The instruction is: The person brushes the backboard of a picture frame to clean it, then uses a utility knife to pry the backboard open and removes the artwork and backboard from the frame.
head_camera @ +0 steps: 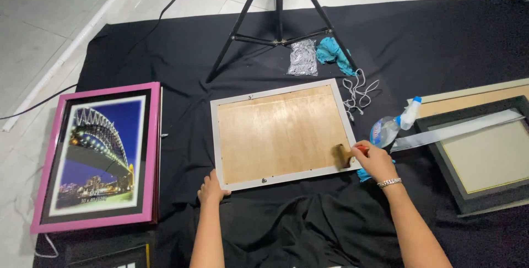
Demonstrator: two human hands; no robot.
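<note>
Face-down picture frame (282, 135), grey border with bare plywood backing, is laid flat mid-way on a black cloth (441, 42) spread over the tiled floor (49, 20); left hand (211, 188) is pressed flat, fingers together, on the frame's near left corner, nothing gripped; right hand (374, 160) is closed round a small brush (343, 155) with a red handle, bristles touching the backing at the near right corner; a blue cloth scrap (363, 175) is seen just under that hand

Surroundings: black tripod legs (275, 20) are planted on the cloth just beyond the frame's far edge, nearest obstruction on that side; between the legs and the frame a small clear bag of silvery bits (302, 58), a crumpled teal rag (333, 53) and a loose coil of white cord (358, 90) are noted, the cord nearly touching the frame's far right corner; a clear spray bottle (392, 126) with white-and-blue cap is lying on its side just right of the right hand, label too small to make out; further right a dark frame (479, 202) with beige mat is stacked over a tan board (468, 98), a clear strip (457, 130) laid across; well apart on the left, a pink-framed print (99, 157) of a lit arch bridge at night; a black cable (171, 3) is run across the floor behind
</note>
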